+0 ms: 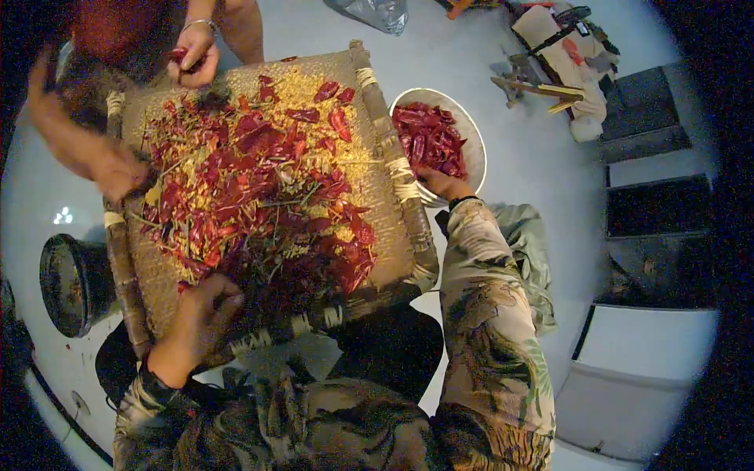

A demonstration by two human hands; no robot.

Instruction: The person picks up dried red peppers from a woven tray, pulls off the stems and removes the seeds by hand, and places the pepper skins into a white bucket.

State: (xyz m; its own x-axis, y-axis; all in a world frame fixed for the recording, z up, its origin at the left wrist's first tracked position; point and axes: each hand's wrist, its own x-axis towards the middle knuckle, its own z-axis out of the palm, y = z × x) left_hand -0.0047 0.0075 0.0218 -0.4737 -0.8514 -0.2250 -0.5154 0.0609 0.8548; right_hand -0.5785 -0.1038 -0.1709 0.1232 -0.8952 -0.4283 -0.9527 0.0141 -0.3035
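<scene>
A square woven tray (pixel 391 259) with a pole frame lies before me, covered with dried red chilies (pixel 259 133), stems and loose yellow seeds (pixel 298 82). My left hand (pixel 206 306) is over its near left part, fingers curled as in a pinch; what they hold, if anything, I cannot make out. To the right stands a white bucket (pixel 481 149) holding many red chilies (pixel 432 137). Over its near rim reaches my right hand (pixel 444 184), fingers stretched toward those chilies and partly hard to see.
Across the tray, another person's hand (pixel 195 63) holds a red chili, and their other hand (pixel 122 173) is blurred at the left edge. A black bucket (pixel 67 282) stands at left. Dark crates (pixel 656 204) line the right side. A plastic bag (pixel 377 12) lies at the back.
</scene>
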